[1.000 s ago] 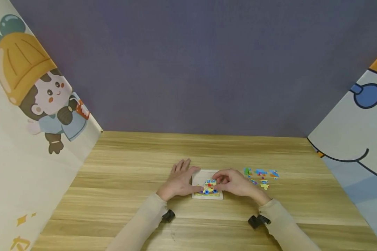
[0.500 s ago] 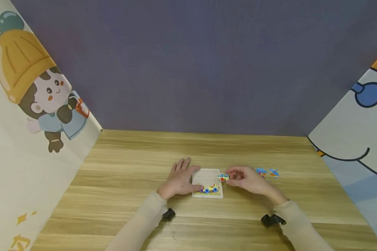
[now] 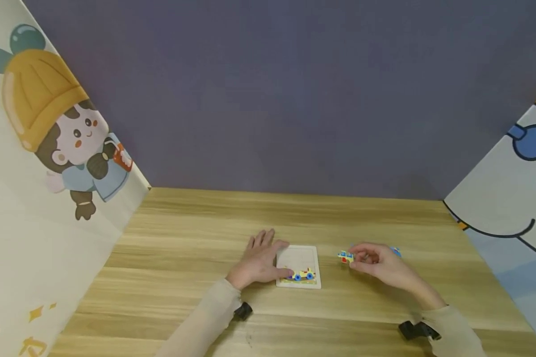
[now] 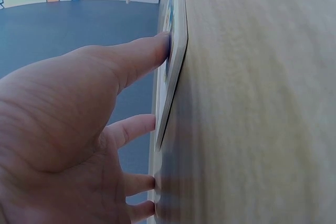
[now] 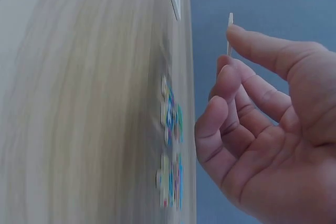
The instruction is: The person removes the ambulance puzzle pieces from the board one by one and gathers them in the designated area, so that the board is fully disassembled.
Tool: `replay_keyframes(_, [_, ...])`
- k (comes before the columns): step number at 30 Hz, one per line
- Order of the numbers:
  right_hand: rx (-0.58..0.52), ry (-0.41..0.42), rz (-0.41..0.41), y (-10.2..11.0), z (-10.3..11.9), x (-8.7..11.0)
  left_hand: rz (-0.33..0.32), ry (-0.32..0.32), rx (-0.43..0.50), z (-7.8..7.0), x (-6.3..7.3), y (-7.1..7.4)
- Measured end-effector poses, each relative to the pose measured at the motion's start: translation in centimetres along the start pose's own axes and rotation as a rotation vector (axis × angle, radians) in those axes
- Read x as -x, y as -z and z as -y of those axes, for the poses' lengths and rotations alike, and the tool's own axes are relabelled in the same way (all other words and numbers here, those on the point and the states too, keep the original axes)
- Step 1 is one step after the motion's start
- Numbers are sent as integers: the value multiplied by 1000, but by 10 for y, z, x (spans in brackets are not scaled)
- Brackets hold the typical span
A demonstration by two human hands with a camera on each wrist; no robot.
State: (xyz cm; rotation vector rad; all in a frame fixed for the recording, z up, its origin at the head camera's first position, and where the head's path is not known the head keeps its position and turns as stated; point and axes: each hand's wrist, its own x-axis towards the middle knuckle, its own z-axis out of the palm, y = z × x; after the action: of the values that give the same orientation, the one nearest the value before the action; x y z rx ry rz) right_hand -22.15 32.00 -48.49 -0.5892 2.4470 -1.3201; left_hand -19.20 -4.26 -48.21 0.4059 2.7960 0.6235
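Observation:
A square puzzle tray (image 3: 298,255) lies on the table, its lower part filled with joined pieces showing a yellow vehicle (image 3: 304,275) with blue wheels. My left hand (image 3: 258,261) rests at the tray's left side, fingers spread and thumb pressing on the pieces at lower left. To the right of the tray, my right hand (image 3: 384,267) pinches a jigsaw puzzle piece (image 3: 345,257) between thumb and fingers. That piece has yellow, blue and red print. In the right wrist view the piece (image 5: 230,19) is seen edge-on, held above the table.
Several loose puzzle pieces (image 5: 167,111) lie on the wooden table (image 3: 196,238) below my right hand, mostly hidden by it in the head view. A dark panel (image 3: 295,99) stands behind the table, with printed walls on both sides.
My right hand has lifted the piece with the vehicle's upper part out of the tray and carried it right, toward the loose pieces. My left hand has stayed on the tray.

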Motion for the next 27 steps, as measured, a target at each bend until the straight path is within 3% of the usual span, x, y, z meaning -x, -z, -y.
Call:
replay_keyframes(11, [16,-29,-71,29,-17,22,-13,-5,13,1,1,-1])
replay_keyframes(19, [86,-40,-125,44,-37,40,-25,-33,0,1,0,2])
replay_keyframes(27, [110,-121,-54,59,-56,59,-11,-15,19,2,3,2])
